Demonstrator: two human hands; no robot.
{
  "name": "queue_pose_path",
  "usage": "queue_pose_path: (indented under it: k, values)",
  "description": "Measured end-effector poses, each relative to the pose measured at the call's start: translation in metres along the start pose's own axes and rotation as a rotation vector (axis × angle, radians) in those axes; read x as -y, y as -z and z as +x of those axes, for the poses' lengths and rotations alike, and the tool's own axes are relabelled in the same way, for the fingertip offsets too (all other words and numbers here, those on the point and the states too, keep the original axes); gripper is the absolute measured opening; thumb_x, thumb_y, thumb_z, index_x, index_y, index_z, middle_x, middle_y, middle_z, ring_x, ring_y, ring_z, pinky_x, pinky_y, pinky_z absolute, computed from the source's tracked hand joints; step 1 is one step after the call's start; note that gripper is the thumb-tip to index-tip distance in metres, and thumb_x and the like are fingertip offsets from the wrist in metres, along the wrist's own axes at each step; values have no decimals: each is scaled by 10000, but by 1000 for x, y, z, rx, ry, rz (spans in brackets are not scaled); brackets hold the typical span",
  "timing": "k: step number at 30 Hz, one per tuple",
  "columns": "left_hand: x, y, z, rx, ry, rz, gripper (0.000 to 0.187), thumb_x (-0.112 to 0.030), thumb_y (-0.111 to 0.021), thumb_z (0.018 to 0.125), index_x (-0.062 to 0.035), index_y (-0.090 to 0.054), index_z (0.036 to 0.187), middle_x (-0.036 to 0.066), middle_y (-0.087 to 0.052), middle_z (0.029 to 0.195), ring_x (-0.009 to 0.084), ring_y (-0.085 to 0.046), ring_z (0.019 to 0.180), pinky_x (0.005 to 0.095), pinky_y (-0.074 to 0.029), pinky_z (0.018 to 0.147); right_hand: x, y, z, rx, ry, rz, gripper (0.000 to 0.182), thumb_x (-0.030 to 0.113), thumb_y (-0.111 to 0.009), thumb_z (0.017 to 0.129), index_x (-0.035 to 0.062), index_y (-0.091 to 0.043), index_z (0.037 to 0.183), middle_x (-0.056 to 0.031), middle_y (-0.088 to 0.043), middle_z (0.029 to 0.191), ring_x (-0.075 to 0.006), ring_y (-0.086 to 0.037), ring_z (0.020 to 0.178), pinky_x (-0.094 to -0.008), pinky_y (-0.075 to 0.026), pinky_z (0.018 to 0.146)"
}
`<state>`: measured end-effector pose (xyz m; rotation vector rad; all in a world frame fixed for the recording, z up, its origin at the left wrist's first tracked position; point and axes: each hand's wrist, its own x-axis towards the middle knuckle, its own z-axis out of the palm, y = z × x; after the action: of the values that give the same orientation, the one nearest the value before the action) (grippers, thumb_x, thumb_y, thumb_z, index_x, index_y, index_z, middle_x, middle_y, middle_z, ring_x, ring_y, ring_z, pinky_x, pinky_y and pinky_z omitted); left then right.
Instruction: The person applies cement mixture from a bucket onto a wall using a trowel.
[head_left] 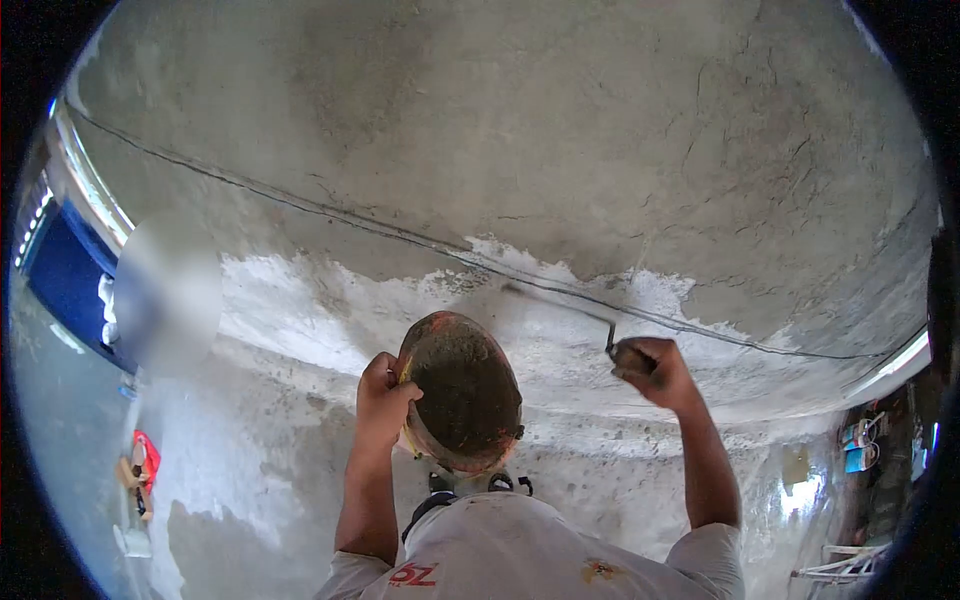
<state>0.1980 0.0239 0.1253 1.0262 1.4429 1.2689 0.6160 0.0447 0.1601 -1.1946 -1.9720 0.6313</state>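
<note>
My left hand (384, 400) grips the rim of a round, mortar-stained pan (408, 350), thumb over the edge. The pan is tilted, and dark wet mortar (460, 395) lies inside it. My right hand (648, 370) is closed around the handle of a trowel (570, 305). Its thin blade shows nearly edge-on, pointing left, close to the wall (560, 150); whether it touches is hard to tell. Grey plaster covers the upper wall, while a paler, whitish band (290, 310) runs below it with a ragged border.
A long dark line (390, 232), cord or crack, crosses the wall. Left are a blue panel (65, 280), a blurred patch and a red item (148, 458) on the floor. Right are blue-and-white containers (860, 445) and a white metal frame (845, 562). My feet (500, 482) stand below the pan.
</note>
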Motion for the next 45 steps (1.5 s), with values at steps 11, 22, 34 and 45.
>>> queue_pose_path:
  k: [11,22,34,45]
  values:
    - [56,27,25,26,14,92,251,54,-666,665,-30,-521,852,56,-565,757,179,-566,712,349,-470,650,50,34,102,284,-39,-340,170,156,-707,934,38,-699,1056,-173,-705,839,-316,-685,744,-405,-535,710]
    - [88,55,39,28,44,333,294,-123,-732,637,-18,-606,881,181,-679,831,394,-677,824,472,-517,729,59,23,125,298,-38,-682,225,253,-686,957,43,-721,1030,-184,-710,850,-347,-689,765,-454,-527,712]
    - [95,79,52,-114,-102,477,248,-101,-705,589,-17,-590,793,174,-643,820,424,-621,843,517,-472,729,138,14,141,330,-115,-701,183,170,-712,911,15,-718,1007,-189,-718,839,-347,-690,730,-411,-520,684]
    - [126,88,60,-93,-114,348,278,-107,-713,593,-15,-612,836,195,-670,837,425,-652,862,507,-498,766,115,0,165,430,-135,-890,240,261,-722,911,38,-727,999,-184,-709,835,-366,-686,786,-461,-522,719]
